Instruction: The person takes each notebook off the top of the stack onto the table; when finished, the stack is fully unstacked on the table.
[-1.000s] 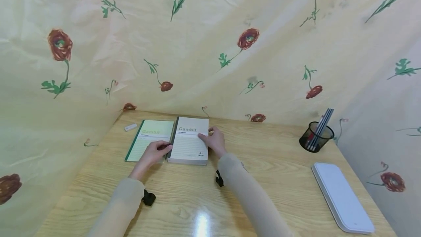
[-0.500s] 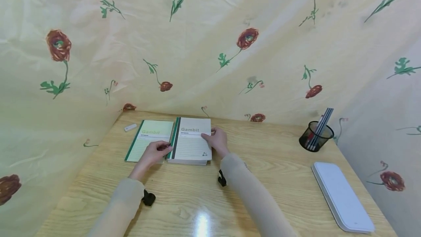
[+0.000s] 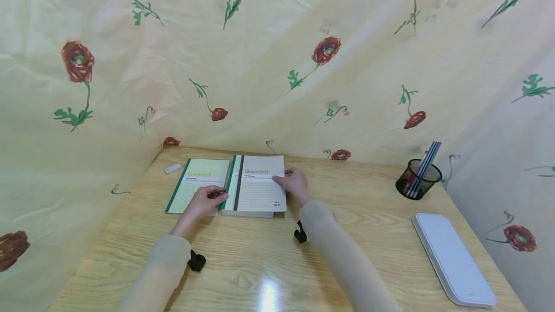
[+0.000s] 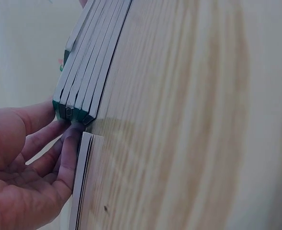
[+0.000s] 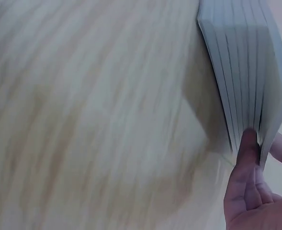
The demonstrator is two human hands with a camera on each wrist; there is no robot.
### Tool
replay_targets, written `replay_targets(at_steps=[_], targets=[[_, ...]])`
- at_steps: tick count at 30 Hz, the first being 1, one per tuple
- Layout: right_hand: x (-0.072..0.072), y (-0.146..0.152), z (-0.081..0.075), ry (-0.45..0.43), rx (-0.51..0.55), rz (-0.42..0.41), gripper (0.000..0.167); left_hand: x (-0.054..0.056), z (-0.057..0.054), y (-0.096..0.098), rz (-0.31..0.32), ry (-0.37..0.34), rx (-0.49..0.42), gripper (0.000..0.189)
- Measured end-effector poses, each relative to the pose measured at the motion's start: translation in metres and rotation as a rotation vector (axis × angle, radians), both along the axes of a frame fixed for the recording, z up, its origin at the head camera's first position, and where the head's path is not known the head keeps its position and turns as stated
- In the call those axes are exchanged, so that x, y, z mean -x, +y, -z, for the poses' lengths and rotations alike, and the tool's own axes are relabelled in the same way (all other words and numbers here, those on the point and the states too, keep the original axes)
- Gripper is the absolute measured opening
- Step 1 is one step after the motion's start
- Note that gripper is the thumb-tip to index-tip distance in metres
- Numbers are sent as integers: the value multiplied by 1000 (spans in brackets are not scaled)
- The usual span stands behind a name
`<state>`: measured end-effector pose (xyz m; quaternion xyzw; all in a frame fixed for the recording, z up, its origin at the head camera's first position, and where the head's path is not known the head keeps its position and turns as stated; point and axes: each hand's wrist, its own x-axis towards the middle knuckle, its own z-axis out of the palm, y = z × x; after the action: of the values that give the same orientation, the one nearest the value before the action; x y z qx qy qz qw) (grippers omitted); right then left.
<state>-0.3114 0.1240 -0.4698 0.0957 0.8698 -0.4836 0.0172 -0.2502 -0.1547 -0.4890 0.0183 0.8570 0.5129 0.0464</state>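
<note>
A stack of Gambit notebooks [image 4: 85, 62] lies near the table's back edge, spines to the left. Its top notebook [image 3: 262, 191], pale with a black spine, sits shifted to the right, baring a strip of a green-spined notebook [image 3: 231, 187] beneath. My right hand [image 3: 293, 183] pinches the top notebook's right edge, thumb above and fingers below; in the right wrist view its cover lifts slightly from the pages under it. Fingertips of my left hand [image 3: 204, 200] touch the stack's spines, bracing it. Under that hand lies a separate pale green notebook [image 3: 195, 187].
A small white eraser-like block [image 3: 172, 168] lies at the back left. On the right are a black mesh pen cup [image 3: 418, 179] holding several pencils and a long white case [image 3: 453, 259]. Floral cloth [image 3: 277, 61] hangs behind and along both sides.
My right hand has slid the top notebook to the right, uncovering the green-spined one beneath. My left hand has stayed against the spines.
</note>
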Motion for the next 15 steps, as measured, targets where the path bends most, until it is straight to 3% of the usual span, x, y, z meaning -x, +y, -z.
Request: replay_targets(at_steps=[10, 15], targets=[[4, 22, -5, -26, 158, 19, 48, 0, 1, -1, 3, 13, 16, 32], [4, 38, -4, -55, 313, 49, 48, 1, 2, -1, 7, 13, 11, 32]])
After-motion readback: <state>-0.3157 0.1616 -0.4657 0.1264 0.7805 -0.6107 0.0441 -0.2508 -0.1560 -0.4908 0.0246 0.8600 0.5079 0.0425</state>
